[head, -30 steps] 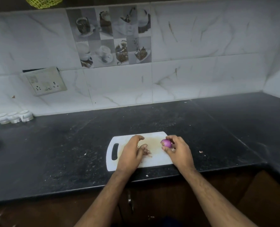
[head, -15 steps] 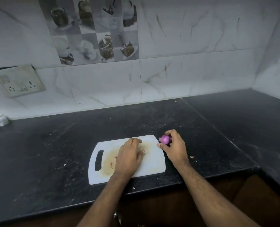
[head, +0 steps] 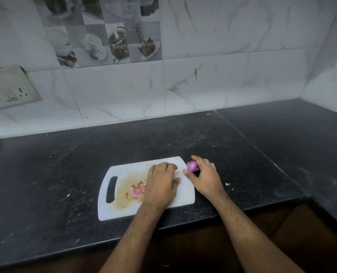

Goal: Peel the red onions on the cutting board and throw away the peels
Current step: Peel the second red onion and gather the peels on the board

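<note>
Your right hand (head: 206, 179) pinches the peeled onion (head: 193, 166) in its fingertips, just off the cutting board's (head: 124, 174) far right corner. Your left hand (head: 160, 184) lies flat on the board, fingers relaxed, beside the peels (head: 137, 191). A loose pinch could let the onion roll across the counter (head: 45, 184); sweeping carelessly could scatter peels.

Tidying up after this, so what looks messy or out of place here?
A peel scrap lies off the cutting board on the black counter, right of the right hand. More peels sit on the stained board beside the left hand.
</note>
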A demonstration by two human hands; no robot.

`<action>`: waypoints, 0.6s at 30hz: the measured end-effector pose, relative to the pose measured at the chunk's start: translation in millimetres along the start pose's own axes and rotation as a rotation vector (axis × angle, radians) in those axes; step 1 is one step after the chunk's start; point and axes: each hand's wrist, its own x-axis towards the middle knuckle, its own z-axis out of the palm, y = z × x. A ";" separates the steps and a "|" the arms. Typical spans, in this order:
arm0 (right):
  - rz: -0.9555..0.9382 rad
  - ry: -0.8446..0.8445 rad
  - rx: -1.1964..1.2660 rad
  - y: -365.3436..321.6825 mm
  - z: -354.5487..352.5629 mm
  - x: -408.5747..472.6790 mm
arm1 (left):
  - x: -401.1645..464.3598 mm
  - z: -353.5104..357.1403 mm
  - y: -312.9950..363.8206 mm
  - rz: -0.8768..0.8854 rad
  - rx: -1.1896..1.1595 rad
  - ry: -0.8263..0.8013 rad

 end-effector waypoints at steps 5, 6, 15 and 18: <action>-0.053 0.109 0.059 -10.1 -3.7 -9.5 | -20.0 -19.8 -18.1 -0.123 -0.055 0.109; -0.088 0.121 0.068 -15.7 -2.1 -11.8 | -23.6 -22.9 -23.1 -0.147 -0.067 0.107; -0.128 -0.006 0.029 -39.0 24.9 -21.2 | -25.7 -28.0 -35.3 -0.155 -0.075 0.034; -0.116 0.018 0.073 -37.5 20.2 -21.3 | -26.3 -24.2 -35.7 -0.156 -0.070 0.037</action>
